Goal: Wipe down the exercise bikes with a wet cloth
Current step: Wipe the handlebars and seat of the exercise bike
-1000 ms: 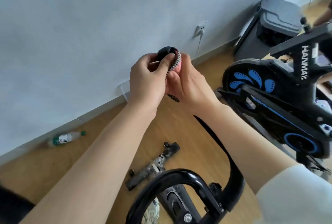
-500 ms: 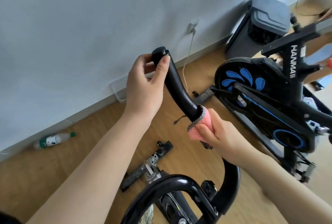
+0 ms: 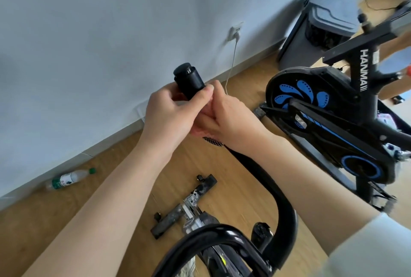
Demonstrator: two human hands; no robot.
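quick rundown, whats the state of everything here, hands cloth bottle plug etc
left hand, grips the handlebar just under its end
right hand, wraps the cloth round the handlebar
cloth, mostly hidden, only an edge shows
bottle, lying on the floor, capped
plug, in the wall socket
second bike, upright, untouched

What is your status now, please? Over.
Left hand grips handlebar near its end. Right hand holds cloth round it, just below. Nothing in the way.
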